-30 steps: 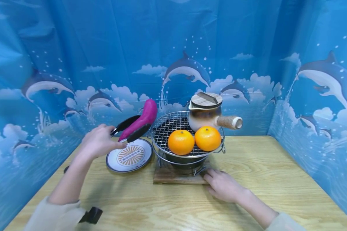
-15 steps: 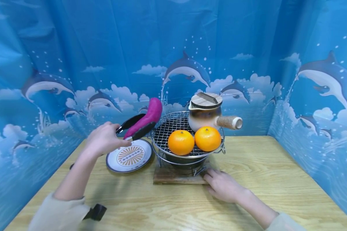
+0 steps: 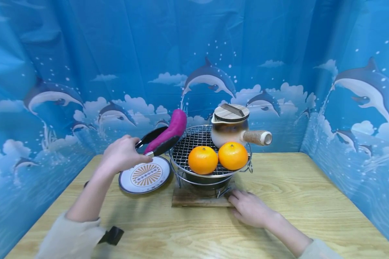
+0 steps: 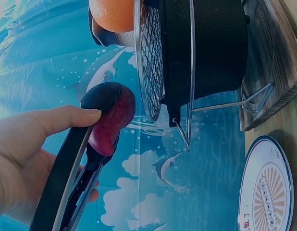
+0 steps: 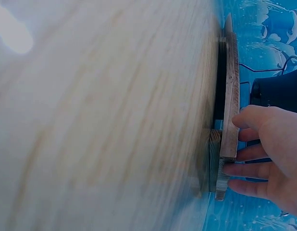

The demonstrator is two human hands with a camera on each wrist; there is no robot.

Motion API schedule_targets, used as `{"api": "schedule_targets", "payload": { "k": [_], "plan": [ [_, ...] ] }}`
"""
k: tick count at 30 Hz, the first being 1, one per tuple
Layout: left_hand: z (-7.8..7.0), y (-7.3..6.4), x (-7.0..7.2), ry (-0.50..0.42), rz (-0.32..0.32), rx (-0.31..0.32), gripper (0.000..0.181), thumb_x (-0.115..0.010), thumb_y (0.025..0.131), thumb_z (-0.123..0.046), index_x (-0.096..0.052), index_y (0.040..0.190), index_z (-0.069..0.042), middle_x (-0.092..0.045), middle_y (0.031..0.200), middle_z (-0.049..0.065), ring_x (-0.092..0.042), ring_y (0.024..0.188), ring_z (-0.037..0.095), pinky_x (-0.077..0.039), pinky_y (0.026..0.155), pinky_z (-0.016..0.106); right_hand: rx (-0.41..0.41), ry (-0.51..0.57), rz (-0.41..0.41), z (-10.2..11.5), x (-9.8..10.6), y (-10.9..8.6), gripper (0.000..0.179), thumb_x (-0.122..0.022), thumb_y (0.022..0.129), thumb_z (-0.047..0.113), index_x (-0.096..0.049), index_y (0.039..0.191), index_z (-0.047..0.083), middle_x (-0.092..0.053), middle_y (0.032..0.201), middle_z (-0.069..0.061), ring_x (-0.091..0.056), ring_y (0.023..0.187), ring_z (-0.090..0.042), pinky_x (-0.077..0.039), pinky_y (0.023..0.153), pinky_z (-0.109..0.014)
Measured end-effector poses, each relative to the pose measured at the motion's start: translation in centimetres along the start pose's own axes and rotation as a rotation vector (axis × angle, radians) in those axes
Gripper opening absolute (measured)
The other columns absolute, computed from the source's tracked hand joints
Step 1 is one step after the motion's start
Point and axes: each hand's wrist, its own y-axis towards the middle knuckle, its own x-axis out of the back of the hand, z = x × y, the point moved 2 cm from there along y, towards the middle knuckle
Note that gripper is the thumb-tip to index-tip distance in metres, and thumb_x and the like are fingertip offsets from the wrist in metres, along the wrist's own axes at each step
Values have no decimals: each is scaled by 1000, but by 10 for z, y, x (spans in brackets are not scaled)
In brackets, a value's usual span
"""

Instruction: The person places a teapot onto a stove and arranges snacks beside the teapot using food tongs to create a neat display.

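Note:
My left hand grips black-and-metal tongs, thumb on one arm and fingers round the other. Between the tong heads is a magenta sweet potato, tilted upward. It hangs in the air at the left rim of the round wire grill, above and behind a white plate. Two oranges sit at the front of the mesh. Behind them on the mesh stands a lidded clay pot. At the front right corner of the wooden board, my right hand holds the edge between thumb and fingers.
A black stove bowl in a wire stand sits under the mesh, on the board. The pot's wrapped handle sticks out to the right. A dolphin-print curtain encloses the wood-grain table at the back and sides.
My left hand has moved rightward and slightly up with the tongs, bringing the sweet potato to the grill's left rim. The right hand has stayed at the board's corner.

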Motion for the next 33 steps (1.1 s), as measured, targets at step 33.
{"api": "schedule_targets", "payload": {
  "k": [33],
  "plan": [
    [-27, 10, -4, 5, -11, -42, 84, -74, 71, -45, -45, 133, 4, -51, 120, 22, -49, 107, 37, -44, 83, 50, -24, 5, 13, 0, -1, 0, 26, -68, 79, 24, -63, 97, 6, -57, 101, -8, -58, 84, -21, -51, 69, -36]
  ]
}}
